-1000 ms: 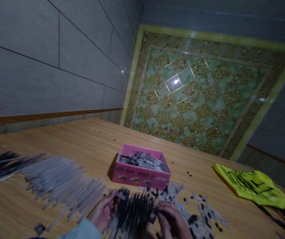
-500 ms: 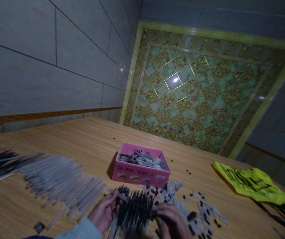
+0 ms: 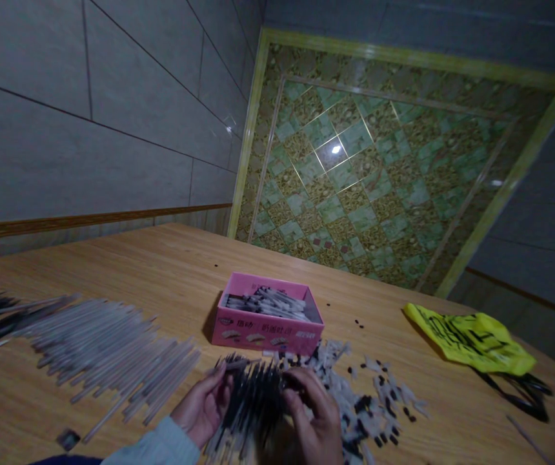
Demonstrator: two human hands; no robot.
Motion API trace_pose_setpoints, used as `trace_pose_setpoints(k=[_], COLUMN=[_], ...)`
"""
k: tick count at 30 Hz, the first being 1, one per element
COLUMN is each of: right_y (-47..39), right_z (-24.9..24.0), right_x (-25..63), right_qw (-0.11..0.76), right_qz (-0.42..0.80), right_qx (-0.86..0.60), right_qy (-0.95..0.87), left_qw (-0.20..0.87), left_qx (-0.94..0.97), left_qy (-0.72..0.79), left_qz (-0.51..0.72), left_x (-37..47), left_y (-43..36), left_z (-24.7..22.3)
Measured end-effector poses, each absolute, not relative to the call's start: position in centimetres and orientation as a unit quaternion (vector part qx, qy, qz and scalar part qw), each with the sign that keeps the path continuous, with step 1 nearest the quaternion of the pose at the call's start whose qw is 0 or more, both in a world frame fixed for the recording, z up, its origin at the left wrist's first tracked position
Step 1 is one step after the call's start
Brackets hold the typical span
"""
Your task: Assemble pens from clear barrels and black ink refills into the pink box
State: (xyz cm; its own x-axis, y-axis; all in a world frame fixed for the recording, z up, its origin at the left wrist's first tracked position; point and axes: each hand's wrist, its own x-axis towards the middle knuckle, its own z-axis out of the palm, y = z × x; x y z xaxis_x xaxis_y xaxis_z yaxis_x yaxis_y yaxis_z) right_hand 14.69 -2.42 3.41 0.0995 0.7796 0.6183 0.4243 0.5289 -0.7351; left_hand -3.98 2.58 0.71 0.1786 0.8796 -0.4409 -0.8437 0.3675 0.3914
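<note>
Centrally, dark rods (image 3: 257, 395) lie between hands (image 3: 204, 403) (image 3: 315, 413) — left pinching a tube (image 3: 237, 365), right's hold unclear.

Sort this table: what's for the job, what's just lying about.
Likely in use:
pale piece in the left hand
dark rods by the right hand
pink box of sticks
clear tubes
loose bits

Apparently lying about:
yellow printed item
small dark square

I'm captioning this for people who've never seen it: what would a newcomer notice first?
Probably the bright pink box near the middle of the wooden table, holding pale and dark slim pieces. Then the yellow item with black markings at right, and the green patterned panel beyond. In front of the box, the left hand and right hand flank dark sticks.
</note>
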Motion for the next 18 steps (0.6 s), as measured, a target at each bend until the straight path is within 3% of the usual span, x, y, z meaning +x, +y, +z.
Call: trace_pose_setpoints(k=[6,13,18], right_y=[-1.2,-1.0,-1.2], right_z=[4.1,2.9,2.1], right_x=[17.3,20.0,19.2], right_qw=[0.472,0.197,0.162], right_qz=[0.149,0.069,0.043], right_qx=[-0.555,-0.681,-0.686], right_qy=[-0.668,-0.702,-0.708], left_qw=[0.771,0.792,0.788], left_qx=[-0.035,-0.024,-0.040], left_qy=[0.272,0.257,0.233], left_qz=[0.575,0.554,0.568], left_x=[-2.4,-1.9,-2.0], left_y=[1.5,1.0,1.2], left_z=[2.4,-0.3,-1.3])
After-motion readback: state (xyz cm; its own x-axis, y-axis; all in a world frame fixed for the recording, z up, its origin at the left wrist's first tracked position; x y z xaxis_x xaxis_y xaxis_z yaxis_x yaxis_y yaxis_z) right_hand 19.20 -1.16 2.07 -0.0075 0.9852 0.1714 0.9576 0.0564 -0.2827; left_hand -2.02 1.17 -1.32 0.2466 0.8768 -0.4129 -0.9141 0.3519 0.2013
